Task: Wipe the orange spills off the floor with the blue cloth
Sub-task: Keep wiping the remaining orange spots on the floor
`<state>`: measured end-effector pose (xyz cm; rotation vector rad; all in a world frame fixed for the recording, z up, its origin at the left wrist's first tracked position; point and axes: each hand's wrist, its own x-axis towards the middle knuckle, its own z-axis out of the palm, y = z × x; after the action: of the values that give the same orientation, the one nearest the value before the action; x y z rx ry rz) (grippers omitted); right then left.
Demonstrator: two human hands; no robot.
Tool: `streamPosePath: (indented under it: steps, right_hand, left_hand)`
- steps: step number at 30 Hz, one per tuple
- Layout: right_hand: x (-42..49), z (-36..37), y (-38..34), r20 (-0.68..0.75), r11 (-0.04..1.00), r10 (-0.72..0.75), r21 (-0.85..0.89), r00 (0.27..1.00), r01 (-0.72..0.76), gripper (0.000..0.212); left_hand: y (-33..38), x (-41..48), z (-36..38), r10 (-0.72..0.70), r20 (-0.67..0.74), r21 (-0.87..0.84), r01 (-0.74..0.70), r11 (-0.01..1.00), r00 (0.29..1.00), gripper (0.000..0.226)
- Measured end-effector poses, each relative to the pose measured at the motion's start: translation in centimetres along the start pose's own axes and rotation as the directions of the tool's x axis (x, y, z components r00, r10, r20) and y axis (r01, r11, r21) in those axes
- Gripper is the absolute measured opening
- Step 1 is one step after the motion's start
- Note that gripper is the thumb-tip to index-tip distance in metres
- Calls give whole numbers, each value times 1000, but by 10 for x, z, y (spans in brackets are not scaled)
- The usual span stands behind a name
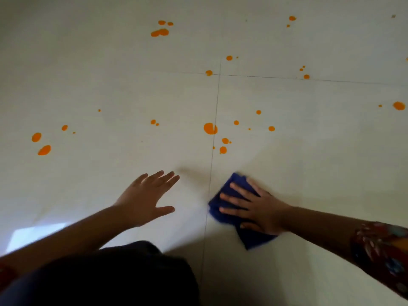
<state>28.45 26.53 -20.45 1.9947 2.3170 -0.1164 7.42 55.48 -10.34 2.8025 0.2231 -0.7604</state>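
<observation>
Soft blue cloth (229, 195) on smooth, faintly glossy floor tiles (110, 85)

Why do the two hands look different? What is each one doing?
The right hand lies flat on the blue cloth, pressing it to the floor; the left hand holds nothing. The right hand's fingers point left, the left hand's point up toward the orange spills. Both are open, fingers spread.

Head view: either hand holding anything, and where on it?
The right hand lies flat, fingers spread, on top of the folded blue cloth, pressing it against the pale tiled floor, no pinch grip. The left hand is open and holds nothing.
</observation>
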Motion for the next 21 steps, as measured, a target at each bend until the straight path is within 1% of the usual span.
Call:
streamPosePath:
  steps: [1,2,4,5,7,8,9,10,14,15,16,18,20,21]
  right_hand:
    - [6,-6,2,33,998,-60,1,998,60,60]
    - [17,-11,4,37,999,-50,-2,998,50,58]
    - [48,-20,4,12,992,126,-1,992,-126,57]
    - [66,-24,-2,13,973,232,3,973,-233,57]
    - [114,-30,-25,5,904,421,81,907,-420,58]
    - [136,-33,-40,14,869,480,128,877,-478,59]
    - [152,-34,-52,16,849,510,153,860,-506,60]
    - [160,-33,-60,14,846,513,161,858,-509,60]
    - [160,-31,-55,-6,890,442,131,897,-437,58]
    - [162,-32,-50,-12,872,477,131,879,-471,57]
    - [172,-33,-44,-9,836,537,138,843,-531,57]
    - [208,-35,-26,-2,738,665,149,746,-658,56]
    - [253,-36,2,-25,652,748,212,663,-728,54]
    - [277,-40,19,-14,609,779,249,627,-753,55]
  left_hand:
    - [-5,3,9,-16,-29,-33,15,999,999,104]
    - [-10,4,16,-41,-55,-75,37,997,998,98]
    - [-22,10,25,-112,-124,-166,91,982,986,87]
    - [-28,15,28,-156,-164,-230,116,966,974,83]
    - [-42,22,28,-252,-236,-385,148,911,939,77]
    - [-49,26,27,-288,-272,-432,151,889,918,74]
    - [-55,30,25,-316,-301,-463,152,873,900,71]
    - [-62,33,24,-337,-325,-482,152,863,884,69]
    - [-95,35,27,-381,-392,-471,173,865,838,67]
    - [-97,34,29,-387,-394,-469,179,865,834,68]
    - [-102,31,31,-402,-395,-476,190,859,826,68]
    - [-109,26,37,-440,-401,-492,217,843,803,66]
    - [-113,21,46,-477,-407,-504,244,829,779,63]
    - [-115,19,51,-493,-407,-509,258,821,769,63]
